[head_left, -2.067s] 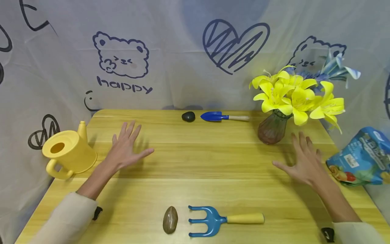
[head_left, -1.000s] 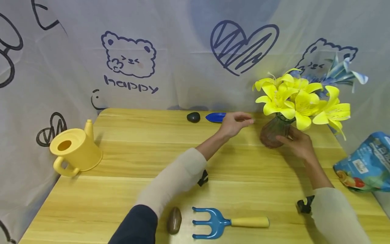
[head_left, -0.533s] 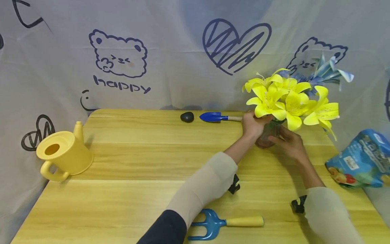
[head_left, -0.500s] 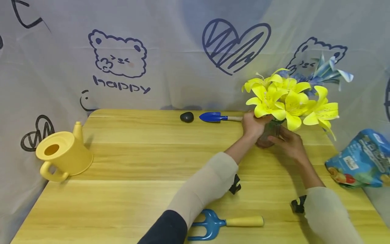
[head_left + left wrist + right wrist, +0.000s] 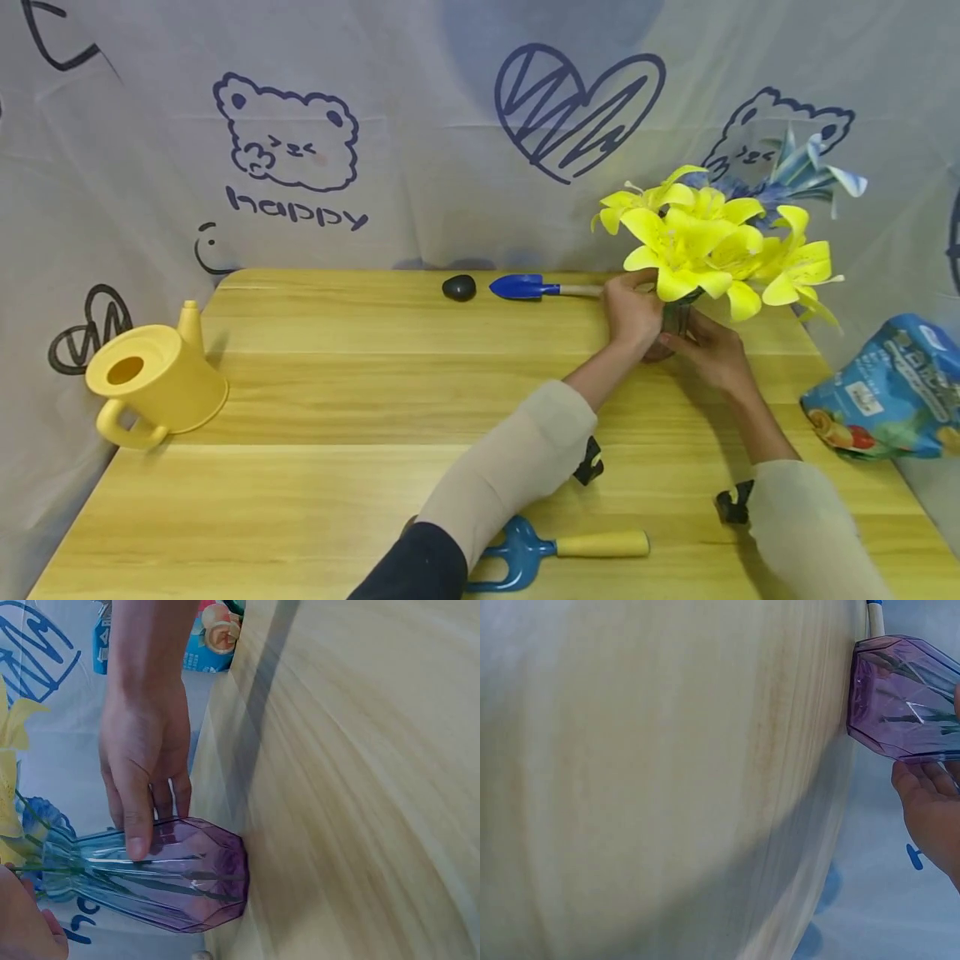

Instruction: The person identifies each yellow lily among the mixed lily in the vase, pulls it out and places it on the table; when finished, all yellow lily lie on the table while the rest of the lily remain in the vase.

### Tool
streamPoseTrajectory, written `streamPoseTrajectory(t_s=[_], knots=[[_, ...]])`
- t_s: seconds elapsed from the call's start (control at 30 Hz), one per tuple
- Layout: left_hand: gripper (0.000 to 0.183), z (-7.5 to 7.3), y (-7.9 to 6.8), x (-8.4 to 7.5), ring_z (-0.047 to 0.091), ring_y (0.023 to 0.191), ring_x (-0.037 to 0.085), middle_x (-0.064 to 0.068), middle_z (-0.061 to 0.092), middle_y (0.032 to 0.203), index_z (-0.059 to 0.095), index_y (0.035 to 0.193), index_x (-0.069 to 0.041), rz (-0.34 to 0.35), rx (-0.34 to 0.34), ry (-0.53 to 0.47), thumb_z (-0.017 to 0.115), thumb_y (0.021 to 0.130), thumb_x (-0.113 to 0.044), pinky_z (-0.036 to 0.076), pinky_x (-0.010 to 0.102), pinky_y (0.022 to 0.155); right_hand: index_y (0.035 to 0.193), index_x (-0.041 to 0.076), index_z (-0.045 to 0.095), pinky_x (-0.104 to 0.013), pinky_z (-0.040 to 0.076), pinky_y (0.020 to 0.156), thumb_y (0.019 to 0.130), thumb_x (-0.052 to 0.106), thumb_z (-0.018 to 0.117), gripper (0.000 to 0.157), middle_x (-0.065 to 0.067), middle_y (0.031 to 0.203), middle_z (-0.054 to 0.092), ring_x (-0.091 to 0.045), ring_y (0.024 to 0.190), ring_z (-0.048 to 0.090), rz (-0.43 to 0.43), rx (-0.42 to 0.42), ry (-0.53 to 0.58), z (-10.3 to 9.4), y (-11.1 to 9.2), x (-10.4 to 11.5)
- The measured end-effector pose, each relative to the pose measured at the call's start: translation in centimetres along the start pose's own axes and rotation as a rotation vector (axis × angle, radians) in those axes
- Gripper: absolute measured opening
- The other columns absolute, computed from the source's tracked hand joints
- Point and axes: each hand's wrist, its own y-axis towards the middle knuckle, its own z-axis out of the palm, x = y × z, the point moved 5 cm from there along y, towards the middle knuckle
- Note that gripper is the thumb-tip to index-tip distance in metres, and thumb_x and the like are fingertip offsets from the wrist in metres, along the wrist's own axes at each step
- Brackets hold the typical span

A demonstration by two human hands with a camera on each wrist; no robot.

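Note:
Yellow lilies [image 5: 678, 250] and a bluish flower [image 5: 806, 179] stand in a glass vase [image 5: 202, 881], teal at the neck and purple toward its base. My right hand [image 5: 716, 354] holds the vase by its side; in the left wrist view its thumb lies along the glass. Just above the vase mouth, under the blooms, my left hand [image 5: 632, 310] pinches a lily stem, its fingertips partly hidden by petals. The right wrist view shows the vase's faceted base [image 5: 889, 712] on the table, with green stems inside.
A blue trowel [image 5: 517, 287] and a black stone [image 5: 459, 287] lie at the back edge. Left stands a yellow watering can [image 5: 161, 375]; right, a blue pouch [image 5: 885, 392]. A blue hand fork [image 5: 525, 550] lies in front, partly under my left sleeve.
Both hands have come from over the table to the vase, the right first, then the left up to the stems. Over the last half second, a front lily has shifted among the blooms.

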Motion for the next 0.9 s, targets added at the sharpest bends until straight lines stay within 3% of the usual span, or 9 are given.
streamPoseTrajectory(t_s=[0.1, 0.23, 0.37, 0.53, 0.67, 0.8, 0.9], knots=[[0.010, 0.0, -0.1, -0.4, 0.052, 0.053, -0.001, -0.002, 0.068, 0.075, 0.072, 0.079, -0.008, 0.013, 0.015, 0.005, 0.066, 0.074, -0.002, 0.041, 0.008, 0.052, 0.134, 0.035, 0.031, -0.047, 0.034, 0.093, 0.077, 0.051, 0.058, 0.065, -0.002, 0.137, 0.034, -0.030, 0.124, 0.032, 0.018, 0.016, 0.008, 0.1, -0.1, -0.1], [0.006, 0.0, -0.2, -0.8, 0.056, 0.057, -0.003, -0.001, 0.068, 0.077, 0.072, 0.080, -0.008, 0.053, 0.034, 0.005, 0.068, 0.076, -0.009, 0.042, 0.009, 0.052, 0.135, 0.032, 0.032, -0.045, 0.034, 0.094, 0.077, 0.050, 0.059, 0.066, -0.002, 0.137, 0.033, -0.029, 0.124, 0.031, 0.036, 0.017, 0.037, 0.1, -0.2, -0.1], [0.012, -0.2, 0.0, -0.9, 0.060, 0.068, -0.002, 0.004, 0.068, 0.080, 0.071, 0.084, -0.003, 0.110, 0.077, -0.012, 0.063, 0.077, 0.002, 0.044, 0.008, 0.059, 0.135, 0.030, 0.031, -0.045, 0.035, 0.093, 0.078, 0.047, 0.060, 0.066, -0.003, 0.136, 0.035, -0.029, 0.123, 0.032, 0.021, 0.010, 0.042, 0.1, 0.0, 0.0], [0.016, -0.7, 0.5, -0.7, 0.045, 0.051, -0.002, 0.003, 0.063, 0.059, 0.066, 0.063, 0.000, 0.188, 0.099, 0.067, 0.056, 0.069, 0.011, 0.038, 0.006, 0.058, 0.135, 0.022, 0.036, -0.047, 0.035, 0.092, 0.078, 0.047, 0.059, 0.066, -0.008, 0.134, 0.039, -0.030, 0.122, 0.034, 0.024, 0.000, 0.033, -0.1, 0.0, 0.6], [0.012, -0.9, 0.5, -0.4, 0.050, 0.053, 0.000, 0.002, 0.064, 0.061, 0.068, 0.066, -0.002, 0.175, 0.116, 0.081, 0.060, 0.070, 0.007, 0.039, 0.007, 0.064, 0.132, 0.017, 0.041, -0.047, 0.036, 0.091, 0.083, 0.037, 0.059, 0.056, -0.013, 0.132, 0.041, -0.033, 0.119, 0.038, -0.038, -0.106, 0.138, -1.4, -0.6, 2.7], [0.015, -0.7, 0.4, -0.4, 0.062, 0.072, 0.002, 0.004, 0.068, 0.081, 0.070, 0.088, -0.002, 0.133, 0.159, 0.014, 0.062, 0.075, 0.002, 0.043, 0.009, 0.069, 0.129, 0.018, 0.043, -0.031, 0.042, 0.089, 0.083, 0.018, 0.061, 0.049, -0.007, 0.125, 0.047, -0.021, 0.111, 0.049, -0.155, -0.294, 0.282, -3.1, -1.0, 5.6], [0.015, -0.6, 0.4, -0.5, 0.061, 0.074, 0.002, 0.004, 0.068, 0.083, 0.069, 0.091, -0.001, 0.132, 0.169, 0.010, 0.060, 0.078, 0.001, 0.044, 0.009, 0.066, 0.124, 0.015, 0.048, -0.022, 0.042, 0.085, 0.080, 0.011, 0.063, 0.046, -0.002, 0.118, 0.052, -0.011, 0.105, 0.050, -0.188, -0.392, 0.399, -3.7, -1.1, 6.9]])
